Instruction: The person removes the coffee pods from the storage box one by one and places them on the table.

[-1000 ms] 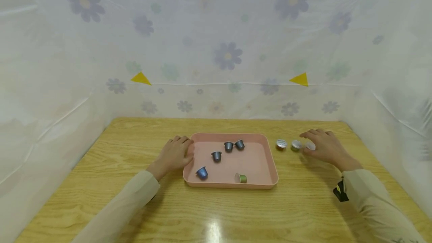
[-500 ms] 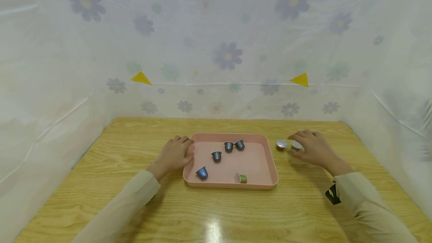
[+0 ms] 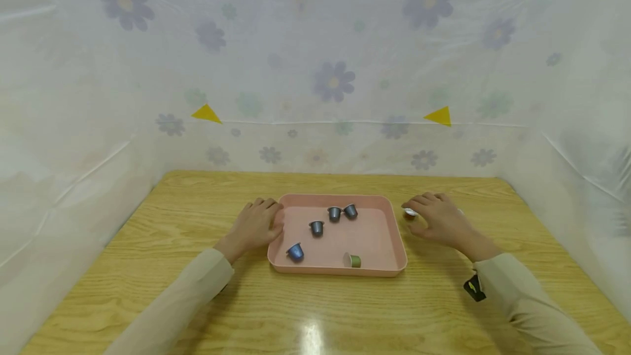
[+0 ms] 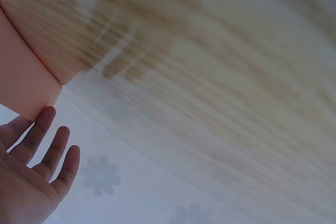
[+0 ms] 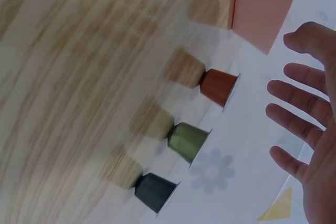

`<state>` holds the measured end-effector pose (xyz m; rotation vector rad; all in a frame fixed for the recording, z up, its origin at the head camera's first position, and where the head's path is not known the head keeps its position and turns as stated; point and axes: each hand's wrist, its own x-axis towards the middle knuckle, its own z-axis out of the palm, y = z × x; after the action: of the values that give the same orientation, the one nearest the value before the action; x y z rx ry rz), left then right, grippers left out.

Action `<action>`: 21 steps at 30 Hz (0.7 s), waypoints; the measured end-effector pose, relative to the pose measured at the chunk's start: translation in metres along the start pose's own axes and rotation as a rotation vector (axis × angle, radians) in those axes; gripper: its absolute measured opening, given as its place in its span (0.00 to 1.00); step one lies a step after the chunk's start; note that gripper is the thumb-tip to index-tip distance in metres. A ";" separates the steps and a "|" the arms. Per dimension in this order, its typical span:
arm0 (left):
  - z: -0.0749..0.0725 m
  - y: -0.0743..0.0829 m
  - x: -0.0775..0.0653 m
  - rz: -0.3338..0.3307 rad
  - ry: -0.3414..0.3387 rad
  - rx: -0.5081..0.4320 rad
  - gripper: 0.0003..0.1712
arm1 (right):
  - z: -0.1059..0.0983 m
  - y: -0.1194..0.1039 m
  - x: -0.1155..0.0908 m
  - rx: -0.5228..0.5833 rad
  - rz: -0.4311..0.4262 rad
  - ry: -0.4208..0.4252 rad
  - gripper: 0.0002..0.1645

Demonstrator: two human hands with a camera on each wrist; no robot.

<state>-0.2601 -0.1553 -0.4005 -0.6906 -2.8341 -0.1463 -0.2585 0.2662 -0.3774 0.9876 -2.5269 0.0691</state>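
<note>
My left hand [image 3: 252,226] rests at the left rim of a pink tray [image 3: 374,237], and its fingertips touch the tray's corner in the left wrist view. Several coffee capsules lie in the tray: a blue capsule [image 3: 296,252], a green capsule [image 3: 354,260] and dark grey ones, such as this grey capsule [image 3: 317,228]. Right of the tray, my right hand [image 3: 439,221] hovers with spread fingers, holding nothing. Beneath it, a row of capsules stands lid up: an orange-brown capsule [image 5: 218,86], a green capsule [image 5: 187,141] and a dark capsule [image 5: 154,190]. In the head view the hand mostly hides them.
Everything stands on a wood-grain table [image 3: 315,311]. A pale curtain [image 3: 276,70] with flower prints encloses its back and both sides. Two yellow triangles [image 3: 437,116] show on the back curtain.
My right hand has moved left along the capsule row toward the tray, passing over the capsules, and is now above the one nearest the tray. The left hand and tray have stayed still.
</note>
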 end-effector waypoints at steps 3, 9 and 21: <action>0.000 0.000 0.000 -0.003 -0.003 0.004 0.24 | 0.001 -0.005 0.003 0.004 -0.027 0.013 0.21; 0.000 0.000 0.000 -0.011 -0.012 0.004 0.24 | 0.002 -0.014 0.009 0.010 -0.064 0.038 0.23; 0.000 0.000 0.001 -0.013 -0.010 0.009 0.25 | 0.003 -0.037 0.021 0.018 -0.150 0.018 0.23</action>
<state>-0.2606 -0.1552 -0.4004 -0.6733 -2.8479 -0.1327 -0.2489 0.2245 -0.3754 1.1750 -2.4315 0.0557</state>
